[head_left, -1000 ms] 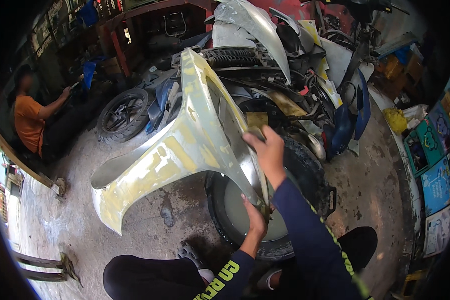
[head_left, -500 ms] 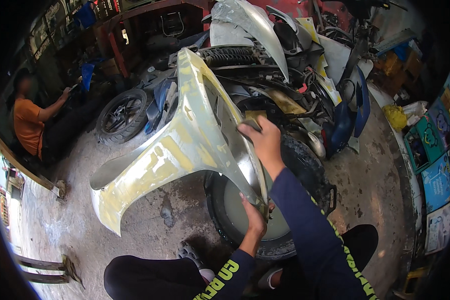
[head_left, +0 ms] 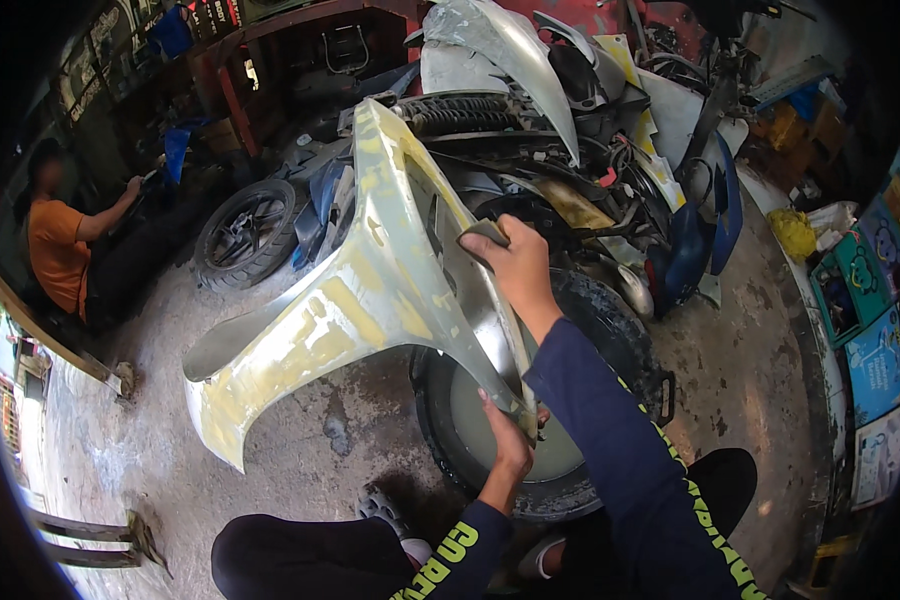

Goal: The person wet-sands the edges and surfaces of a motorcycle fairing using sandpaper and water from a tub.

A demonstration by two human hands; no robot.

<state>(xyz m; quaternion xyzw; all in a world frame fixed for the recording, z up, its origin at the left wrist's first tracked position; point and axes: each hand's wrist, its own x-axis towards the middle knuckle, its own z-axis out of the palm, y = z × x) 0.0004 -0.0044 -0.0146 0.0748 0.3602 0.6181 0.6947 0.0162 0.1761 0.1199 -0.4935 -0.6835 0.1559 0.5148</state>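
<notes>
A large silver fairing panel [head_left: 300,330] with pale yellow patches spans the centre, held above a black tub [head_left: 435,430] of cloudy water. My left hand [head_left: 506,440] is wrapped round the panel's lower narrow end, partly hidden behind it. My right hand [head_left: 515,262] is closed on a small tan pad [head_left: 483,232], apparently an abrasive sheet, and presses it on the panel's right-hand edge above the middle opening.
A loose wheel [head_left: 245,235] lies on the concrete floor [head_left: 340,470]. Motorbike parts [head_left: 500,60] are heaped behind the panel. A person in orange [head_left: 58,245] sits at left. Crates [head_left: 845,290] line the right; a wooden stool [head_left: 85,540] stands lower left.
My right hand has slid up and to the left along the panel's edge with the tan pad. The panel and my left hand have barely moved.
</notes>
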